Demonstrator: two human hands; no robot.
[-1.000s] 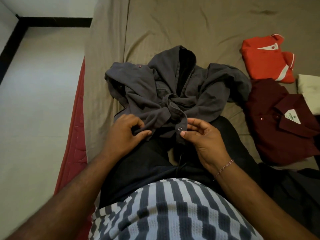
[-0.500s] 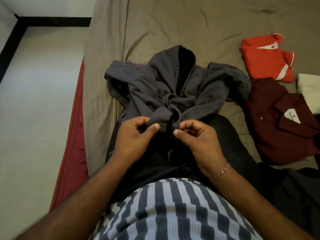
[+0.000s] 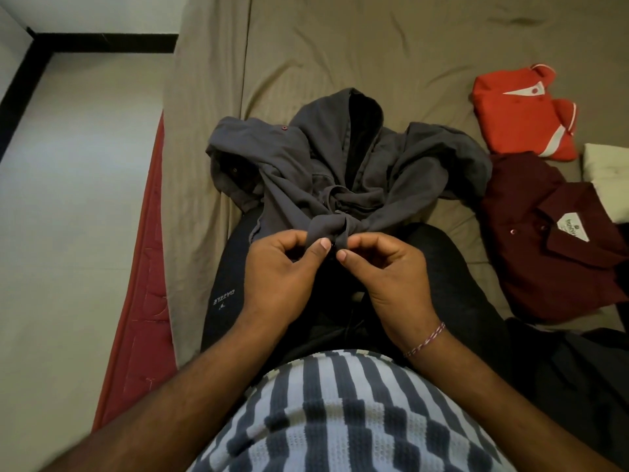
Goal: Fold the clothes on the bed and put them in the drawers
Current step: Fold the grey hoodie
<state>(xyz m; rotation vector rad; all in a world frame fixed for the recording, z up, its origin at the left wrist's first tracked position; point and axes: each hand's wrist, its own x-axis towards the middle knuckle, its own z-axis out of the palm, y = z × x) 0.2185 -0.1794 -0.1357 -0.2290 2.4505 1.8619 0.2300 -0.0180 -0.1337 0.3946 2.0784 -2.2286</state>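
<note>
I see the grey shirt [image 3: 340, 172] crumpled on the bed [image 3: 374, 46]; red shirt [image 3: 517, 114] and maroon shirt [image 3: 544, 240] lie folded right.

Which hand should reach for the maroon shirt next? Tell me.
Right, probably. The maroon shirt lies on the right hand's side of the bed; the left hand would cross over. Both hands now pinch the grey shirt.
</note>
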